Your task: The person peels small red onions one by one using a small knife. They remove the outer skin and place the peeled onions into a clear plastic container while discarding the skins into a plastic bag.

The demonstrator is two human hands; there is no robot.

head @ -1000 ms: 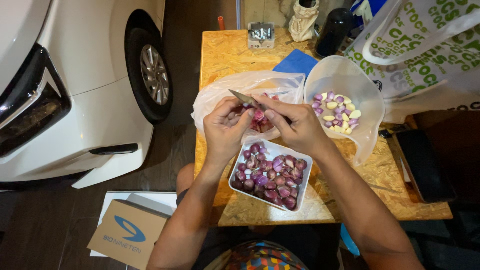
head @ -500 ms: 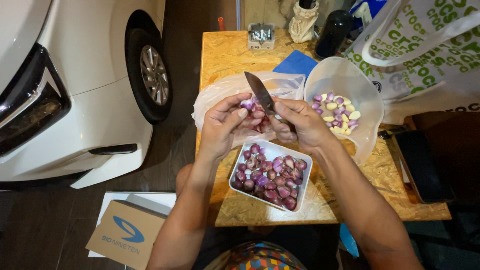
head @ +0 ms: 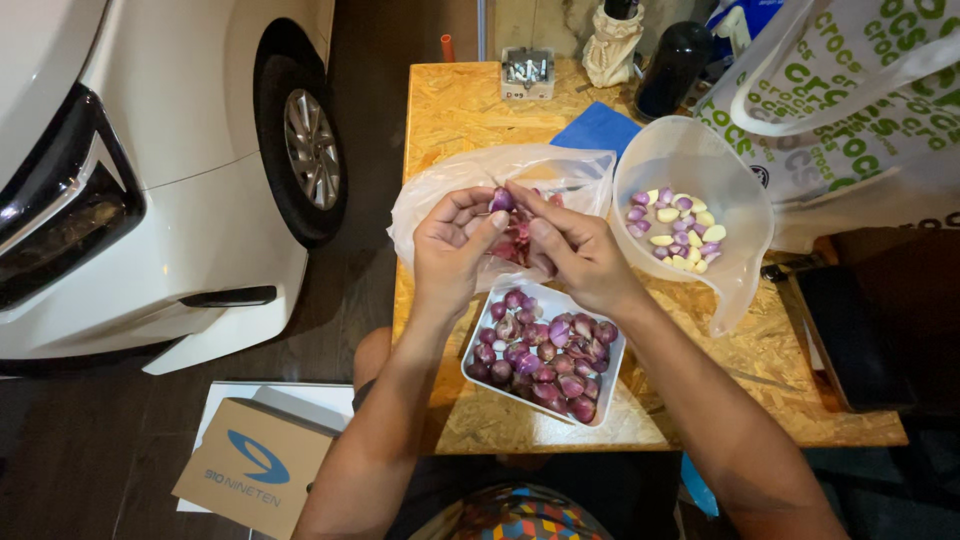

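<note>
My left hand holds a small purple shallot up between thumb and fingers. My right hand pinches the same shallot from the right with its fingertips. Both hands hover over a clear plastic bag with reddish peelings in it. Just below the hands stands a white rectangular tray full of unpeeled purple shallots. To the right, a translucent plastic bowl holds several peeled pale and purple pieces. No knife blade shows now.
All of this sits on a chipboard table. At its back are a blue cloth, a black bottle, a small box of metal parts and a printed tote bag. A white car and a cardboard box are left.
The knife blade that stuck up from my right hand is out of sight. My hands have turned the shallot up, and the right fingertips now pinch it.
</note>
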